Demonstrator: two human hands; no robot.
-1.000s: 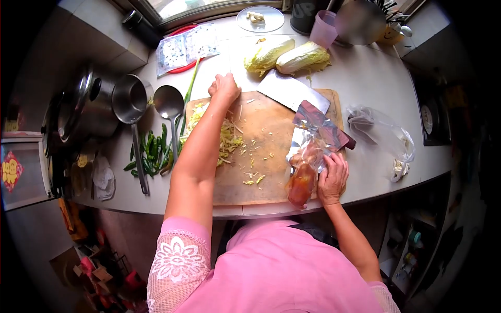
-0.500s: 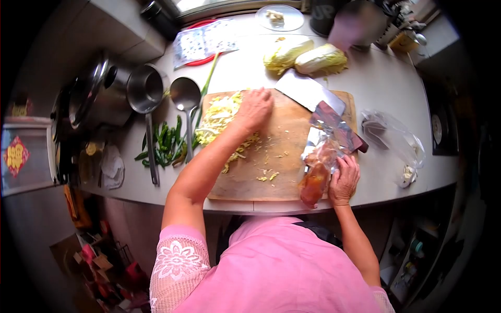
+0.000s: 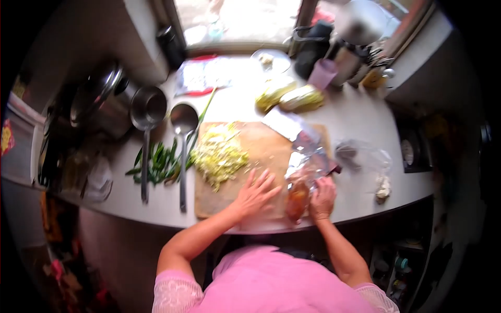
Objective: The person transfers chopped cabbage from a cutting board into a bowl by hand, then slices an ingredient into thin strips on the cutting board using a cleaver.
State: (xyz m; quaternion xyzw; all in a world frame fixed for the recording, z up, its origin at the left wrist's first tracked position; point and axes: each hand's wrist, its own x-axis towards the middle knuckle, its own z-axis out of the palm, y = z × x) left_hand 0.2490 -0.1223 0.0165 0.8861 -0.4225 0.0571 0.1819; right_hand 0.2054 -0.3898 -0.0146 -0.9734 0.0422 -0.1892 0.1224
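Observation:
My left hand (image 3: pixel 257 194) is over the lower middle of the wooden cutting board (image 3: pixel 224 204), fingers spread, holding nothing. Shredded cabbage (image 3: pixel 218 156) lies piled on the board's left side. My right hand (image 3: pixel 322 198) rests at the board's right edge, its fingers against the side of a foil and clear plastic packet (image 3: pixel 306 163) with reddish-brown food (image 3: pixel 297 199) inside. The fingertips are blurred, so whether they grip the packet is unclear. A cleaver's broad blade (image 3: pixel 282 123) lies across the board's top edge, partly beside the packet.
Green peppers (image 3: pixel 160 163), a ladle (image 3: pixel 184 120) and a small pan (image 3: pixel 148 107) are left of the board. Two cabbage pieces (image 3: pixel 301 99) lie behind it. A clear plastic bag (image 3: pixel 371 156) is at right, a pink cup (image 3: pixel 323 73) at the back.
My left hand has moved from the board's top edge down towards the front, and its fingers have spread. My right hand stays beside the packet. The view has tilted up towards the window.

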